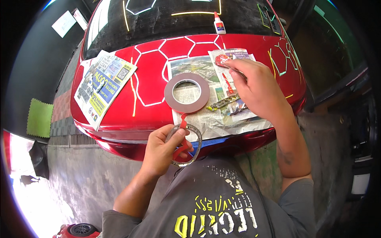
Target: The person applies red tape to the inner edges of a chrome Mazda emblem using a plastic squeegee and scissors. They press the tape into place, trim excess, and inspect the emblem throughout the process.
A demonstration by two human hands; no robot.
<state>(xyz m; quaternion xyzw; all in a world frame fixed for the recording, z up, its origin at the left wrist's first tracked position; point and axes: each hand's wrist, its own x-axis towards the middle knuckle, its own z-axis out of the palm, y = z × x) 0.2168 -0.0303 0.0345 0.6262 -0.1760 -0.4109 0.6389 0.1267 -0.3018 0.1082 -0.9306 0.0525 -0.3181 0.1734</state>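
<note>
**Fingers (177,137) of both hands curled around small things at a red car (152,79)**

At seven to eight o'clock from centre, the left hand (159,146) grips a thin greyish ring (199,142) and a red strip (183,123); a wide tape roll (171,93) lies at twelve. At two o'clock, the right hand (260,85) pinches a slim dark tool (239,73) near a red wad (222,60) at one, on newspaper (186,67).

Tape roll (186,108) on newspaper (194,65), paper sheet (103,85) left; glue bottle (219,26) behind
</note>
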